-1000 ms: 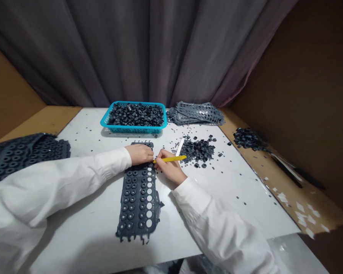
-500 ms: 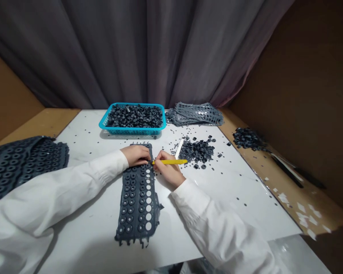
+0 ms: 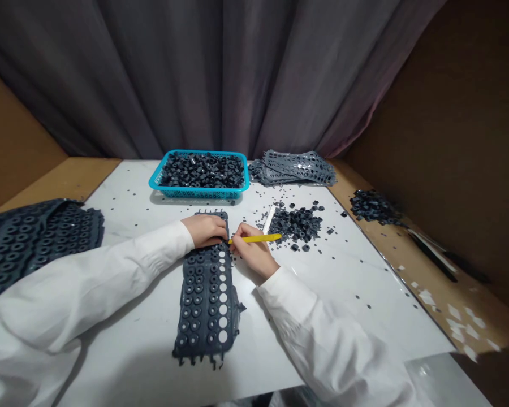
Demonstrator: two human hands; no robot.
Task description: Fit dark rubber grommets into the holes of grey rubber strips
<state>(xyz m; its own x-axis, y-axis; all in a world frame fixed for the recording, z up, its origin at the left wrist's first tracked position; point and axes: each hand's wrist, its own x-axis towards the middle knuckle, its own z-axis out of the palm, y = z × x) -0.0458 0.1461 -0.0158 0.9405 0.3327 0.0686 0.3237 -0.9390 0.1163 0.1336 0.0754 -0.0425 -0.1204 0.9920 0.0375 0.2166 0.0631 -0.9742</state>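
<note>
A dark grey rubber sheet lies flat on the white table, punched with rows of rings, and its right-hand column shows white round holes. My left hand presses on the sheet's upper end, hiding that part. My right hand grips a slim yellow stick whose tip touches the sheet's right edge near my left fingers. Just right of that hand are a white strip and a heap of small dark rubber pieces.
A blue plastic basket full of dark pieces stands at the back. Stacks of punched sheets lie back right and far left. Loose crumbs dot the table. On the wooden ledge are a dark heap, black tools and white scraps.
The yellow stick's far end has swung slightly, while its tip stays at the sheet's edge. Both hands stay in nearly the same place, and the whole view has shifted a little.
</note>
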